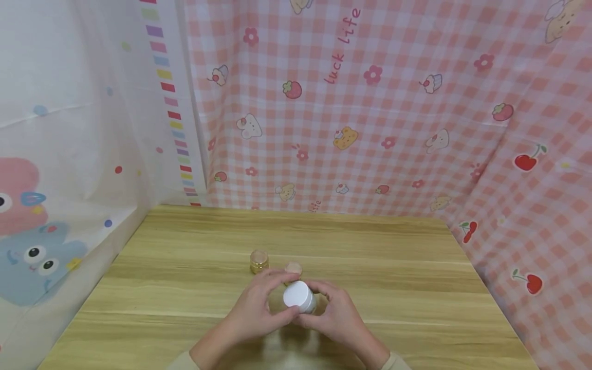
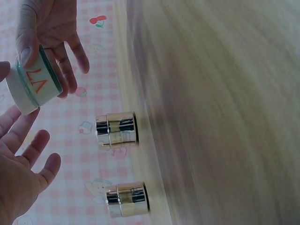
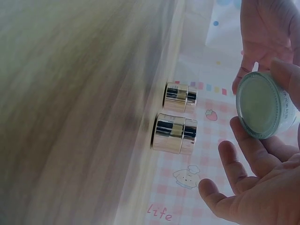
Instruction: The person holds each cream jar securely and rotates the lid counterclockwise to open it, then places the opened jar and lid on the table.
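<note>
Both hands hold a small white cream jar (image 1: 296, 295) above the table, near its front middle. My left hand (image 1: 254, 307) pinches it at the white lid, thumb and fingers on opposite sides. From the other side my right hand (image 1: 339, 312) grips the body between thumb and fingers. In the left wrist view the jar (image 2: 43, 84) lies tilted, with orange letters and a green band on its side. Its pale round base (image 3: 258, 105) faces the right wrist view. The lid looks seated on the body.
Two shiny gold jars stand on the wooden table (image 1: 370, 257) beyond the hands. The left one (image 1: 259, 261) shows whole; the other gold jar (image 1: 293, 268) is partly covered by left fingers. A pink checked cloth (image 1: 324, 113) hangs behind, with more cloth at both sides.
</note>
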The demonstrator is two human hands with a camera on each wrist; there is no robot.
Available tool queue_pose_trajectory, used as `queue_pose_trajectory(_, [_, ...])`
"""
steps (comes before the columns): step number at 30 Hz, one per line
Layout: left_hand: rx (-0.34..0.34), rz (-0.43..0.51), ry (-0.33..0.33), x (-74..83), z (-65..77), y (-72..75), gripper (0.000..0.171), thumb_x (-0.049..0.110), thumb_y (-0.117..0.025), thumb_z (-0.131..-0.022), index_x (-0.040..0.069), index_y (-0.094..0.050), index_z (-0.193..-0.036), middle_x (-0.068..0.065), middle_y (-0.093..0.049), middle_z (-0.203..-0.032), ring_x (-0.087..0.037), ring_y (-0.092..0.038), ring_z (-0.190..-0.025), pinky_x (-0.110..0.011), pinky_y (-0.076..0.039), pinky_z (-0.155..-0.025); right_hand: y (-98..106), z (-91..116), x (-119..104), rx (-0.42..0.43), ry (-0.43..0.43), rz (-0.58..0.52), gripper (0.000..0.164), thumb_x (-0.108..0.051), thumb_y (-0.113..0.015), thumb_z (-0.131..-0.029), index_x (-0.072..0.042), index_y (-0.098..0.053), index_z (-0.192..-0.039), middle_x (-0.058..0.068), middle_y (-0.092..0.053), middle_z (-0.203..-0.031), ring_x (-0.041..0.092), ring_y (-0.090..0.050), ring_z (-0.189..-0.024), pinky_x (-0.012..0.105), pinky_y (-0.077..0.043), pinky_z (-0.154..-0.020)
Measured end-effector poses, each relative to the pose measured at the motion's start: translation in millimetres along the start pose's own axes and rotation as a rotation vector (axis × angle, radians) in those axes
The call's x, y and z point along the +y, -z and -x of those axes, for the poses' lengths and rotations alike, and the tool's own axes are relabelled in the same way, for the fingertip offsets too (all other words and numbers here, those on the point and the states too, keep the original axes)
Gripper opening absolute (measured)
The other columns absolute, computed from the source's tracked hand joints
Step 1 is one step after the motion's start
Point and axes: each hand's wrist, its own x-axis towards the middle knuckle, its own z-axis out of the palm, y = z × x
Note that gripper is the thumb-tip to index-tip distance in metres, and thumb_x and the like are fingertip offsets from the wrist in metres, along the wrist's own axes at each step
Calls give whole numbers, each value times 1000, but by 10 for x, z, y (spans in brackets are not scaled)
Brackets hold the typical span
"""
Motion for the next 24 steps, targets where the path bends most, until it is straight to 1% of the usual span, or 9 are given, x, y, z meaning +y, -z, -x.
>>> queue_pose_trajectory(5, [27,-12,-3,0,0,-25,56,34,-88,-88,16,-70,-137,6,-72,-133,-15,-62,-124,-40,-58,-99,-2,-1,1,-2,-4,6,57,-41,-95,-80,-24,-74,-130,-12,-77,-123,17,-69,-122,48,-51,-110])
queue_pose_trajectory(12, [53,-25,-29,-17,-1,-45,54,35,-88,-88,15,-70,-135,6,-73,-129,-15,-62,-122,-40,-58,-98,-9,0,-3,-2,-7,-2,55,-42,-94,-81,-25,-74,-129,-13,-77,-122,16,-69,-122,46,-51,-110])
queue_pose_trajectory(17, [54,-23,-24,-14,-6,-44,53,36,-88,-89,17,-71,-135,8,-74,-128,-14,-61,-121,-39,-57,-97,-11,-4,-9,3,-23,-15,55,-38,-96,-79,-26,-75,-128,-17,-76,-119,12,-68,-120,45,-51,-110])
queue_pose_trajectory(20, [54,-22,-17,-10,-7,-41,52,35,-88,-88,19,-71,-135,8,-74,-127,-13,-61,-120,-38,-57,-97,-9,-1,-12,5,-26,-22,55,-36,-96,-79,-26,-75,-128,-19,-76,-118,11,-68,-120,48,-51,-109])
queue_pose_trajectory(24, [52,-27,-15,-16,-7,-39,54,36,-89,-88,17,-71,-135,8,-74,-127,-13,-62,-120,-38,-57,-97,-10,2,-4,3,-16,-24,55,-38,-95,-80,-25,-75,-129,-15,-77,-119,14,-68,-120,56,-51,-109])
